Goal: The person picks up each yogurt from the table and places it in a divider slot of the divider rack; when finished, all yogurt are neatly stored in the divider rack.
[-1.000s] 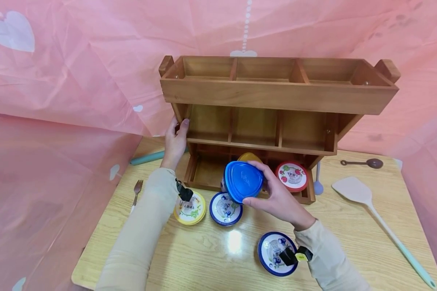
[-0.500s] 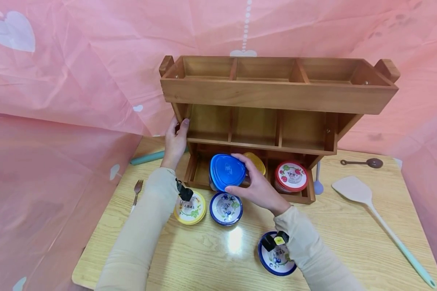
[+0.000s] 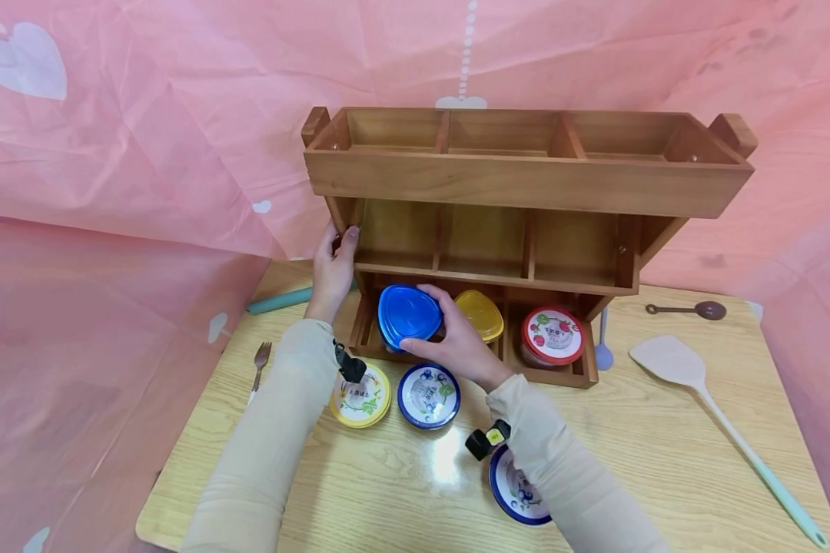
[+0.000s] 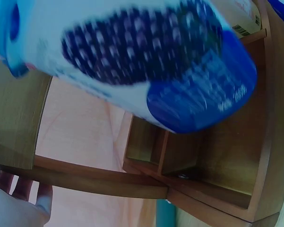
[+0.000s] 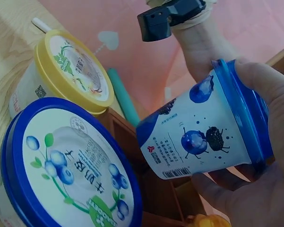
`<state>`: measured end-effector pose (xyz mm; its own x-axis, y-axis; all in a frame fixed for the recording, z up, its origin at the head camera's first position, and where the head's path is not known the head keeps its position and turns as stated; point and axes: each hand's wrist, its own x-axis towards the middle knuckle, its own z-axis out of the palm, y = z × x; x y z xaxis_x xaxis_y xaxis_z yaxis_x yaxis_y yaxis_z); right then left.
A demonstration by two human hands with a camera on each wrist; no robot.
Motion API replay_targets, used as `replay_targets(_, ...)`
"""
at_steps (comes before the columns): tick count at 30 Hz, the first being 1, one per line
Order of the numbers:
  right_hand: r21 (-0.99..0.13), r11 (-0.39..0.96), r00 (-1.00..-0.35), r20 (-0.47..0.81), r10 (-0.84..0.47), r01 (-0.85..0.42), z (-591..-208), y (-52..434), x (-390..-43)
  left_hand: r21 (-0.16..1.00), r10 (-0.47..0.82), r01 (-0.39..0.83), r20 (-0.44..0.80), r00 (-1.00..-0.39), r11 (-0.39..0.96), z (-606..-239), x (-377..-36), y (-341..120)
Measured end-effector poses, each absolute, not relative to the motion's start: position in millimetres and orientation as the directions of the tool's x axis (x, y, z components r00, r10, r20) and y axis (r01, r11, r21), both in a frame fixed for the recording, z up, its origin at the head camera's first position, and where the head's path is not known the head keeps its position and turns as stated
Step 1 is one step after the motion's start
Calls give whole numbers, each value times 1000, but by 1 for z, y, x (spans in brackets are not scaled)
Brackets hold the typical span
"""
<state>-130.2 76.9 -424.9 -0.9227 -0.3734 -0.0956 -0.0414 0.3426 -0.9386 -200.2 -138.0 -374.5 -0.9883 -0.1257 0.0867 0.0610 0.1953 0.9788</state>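
1. Nearest you: a blue-rimmed tub [image 3: 515, 489], partly under your right sleeve [image 3: 560, 453].
2. Next out: a yellow-rimmed tub [image 3: 361, 396] and a blueberry tub [image 3: 429, 396], side by side in front of the rack. Mind your wrist over them.
3. Your right hand [image 3: 459, 346] grips the blue-lidded cup [image 3: 408, 316] near its lid end, over the bottom tier's left bay. Can't tell if its base touches wood.
4. Handling, my read: fairly light, fill unknown. Thin, springy plastic wall; squeeze mid-body and it'd likely dent. Glossy lid probably slides under dry fingers.
5. Best hold: just below the lid rim, thumb opposing fingers. The body tapers to the base, so a low grip could slip off. Don't pry upward on the lid; it may pop.
6. Right of it: yellow-lidded cup [image 3: 480, 315], then red-rimmed tub [image 3: 553, 336].
7. Your left hand [image 3: 333, 270] grips the side of the wooden rack [image 3: 526, 183]. Good brace.
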Motion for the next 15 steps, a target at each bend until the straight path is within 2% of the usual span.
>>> replay_targets(8, -922, 387, -931, -117, -346, -28, -431, 62, -143, 981, -143, 79, 105, -984, 177, -402, -217, -144)
replay_targets(15, -908, 418, -937, -160, -311, 16, -435, 53, -151, 977, -150, 93, 123, -981, 194, -406, -219, -145)
